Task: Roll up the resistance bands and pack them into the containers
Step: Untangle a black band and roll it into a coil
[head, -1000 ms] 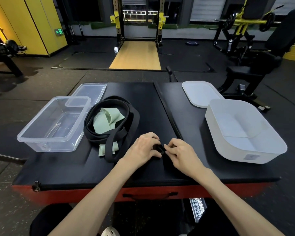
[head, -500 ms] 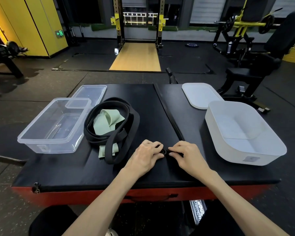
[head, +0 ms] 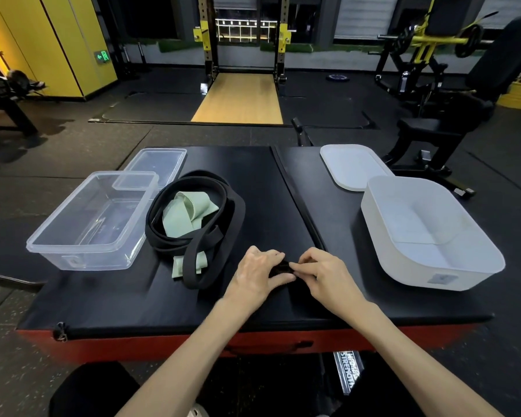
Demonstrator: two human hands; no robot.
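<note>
Left hand (head: pixel 257 276) is clamped on the left end of a small black roll (head: pixel 280 268), fingers curled over it, just left of the centre seam (head: pixel 295 200) of the desk (head: pixel 133 296).

Far left of the seam: clear container (head: pixel 82 257), open, nothing in it. Clear lid (head: pixel 160 164) overlaps its far corner.

Between that container and the seam: heap of black bands (head: pixel 235 224) looped round a pale green band (head: pixel 190 210), none rolled yet.

At the seam: right hand (head: pixel 328 275) pinches the roll's right end with its fingertips.

Right of the seam: white container (head: pixel 418 272), open, with white lid (head: pixel 349 167) behind it.

Step in hand looks like winding the roll. Best done with even pull from both hands and strap edges kept flush, so the coil does not cone out sideways. A firm pinch at both ends should stop it springing loose.

Roll's long axis runs left to right, parallel with the desk's near edge, one end toward each container. Its free tail cannot be made out, black on black.
</note>
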